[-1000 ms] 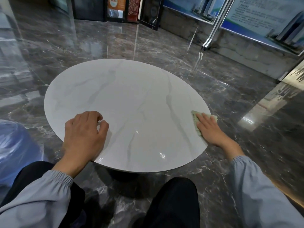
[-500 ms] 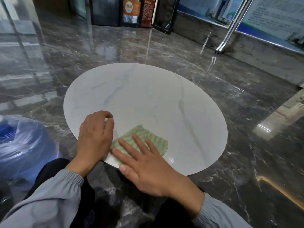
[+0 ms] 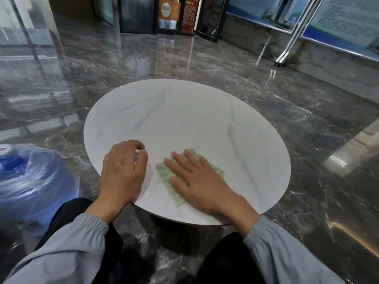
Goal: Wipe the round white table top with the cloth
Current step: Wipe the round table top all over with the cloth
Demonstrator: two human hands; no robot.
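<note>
Wiping hand: the right hand [image 3: 202,181] lies flat on the green-and-white striped cloth [image 3: 163,173], fingers straight and slightly spread, palm pressing down; nothing is pinched.
Cloth: spread flat on the near part of the round white table top [image 3: 184,119]. Its left corner and near edge show past the fingers and thumb; the rest is hidden under the hand.
Left hand: the left hand [image 3: 123,173] rests on the table top just beside the cloth, on its left, with a strip of bare surface between them. Its fingers are loosely bent toward the surface and hold nothing.
Table top: glossy white with faint grey veins; a dark base [image 3: 170,222] shows under the near rim.
Sleeves: a grey-blue left sleeve [image 3: 71,249] and right sleeve [image 3: 283,249], both gathered at the cuffs.
Legs: dark trousers [image 3: 225,259] on either side of the base, at the lower edge of the view.
Water jug: a large blue water jug [image 3: 30,181] wrapped in clear plastic stands on the floor left of the table, apart from it.
Floor: a dark polished marble floor [image 3: 307,119] with pale veins and reflections.
Background: dark-framed cabinets [image 3: 135,15] with an orange poster [image 3: 169,9] at the far wall; a slanted metal post [image 3: 295,31] at right.
</note>
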